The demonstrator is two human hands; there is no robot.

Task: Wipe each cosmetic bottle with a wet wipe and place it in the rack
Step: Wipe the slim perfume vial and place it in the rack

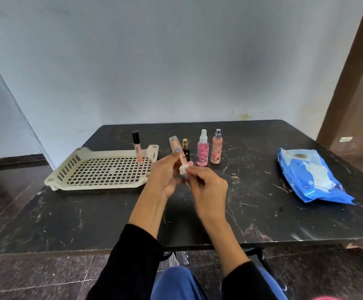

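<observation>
My left hand [165, 174] grips a slim peach cosmetic tube [174, 146] with a clear top, tilted up over the table. My right hand [206, 185] pinches a small folded white wet wipe [183, 169] against the tube's lower end. A cream perforated rack [102, 169] lies at the left, with one lip gloss tube [137, 148] with a black cap standing at its back right corner. Behind my hands stand a small dark bottle [186, 151] with a gold cap, a pink spray bottle [202, 149] and a peach spray bottle [216, 148].
A blue pack of wet wipes [312, 176] lies at the right of the dark marble table [89, 215]. The wall stands close behind the table's back edge. A brown door frame rises at the far right.
</observation>
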